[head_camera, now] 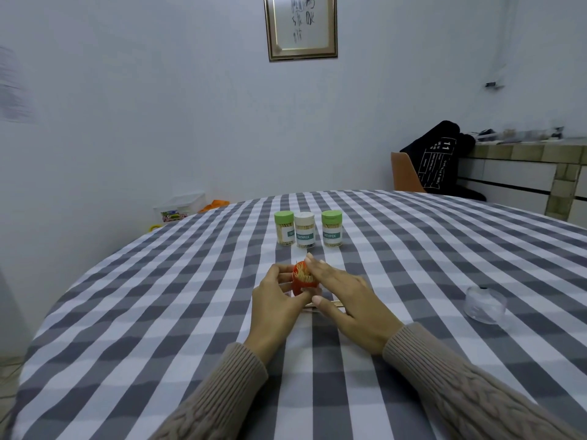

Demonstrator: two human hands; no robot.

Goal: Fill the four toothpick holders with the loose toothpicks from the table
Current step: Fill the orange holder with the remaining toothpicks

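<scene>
The left hand curls its fingers round the red holder; the right hand, at its 3 o'clock, lays straight fingers on its toothpicks.

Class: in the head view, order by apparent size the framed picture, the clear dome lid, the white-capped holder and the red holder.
1. framed picture
2. clear dome lid
3. white-capped holder
4. red holder, partly hidden by hands, so unsure

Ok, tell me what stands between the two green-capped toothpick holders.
In the head view, a white-capped holder stands between the left green-capped holder and the right green-capped holder, all three capped in one row.
</scene>
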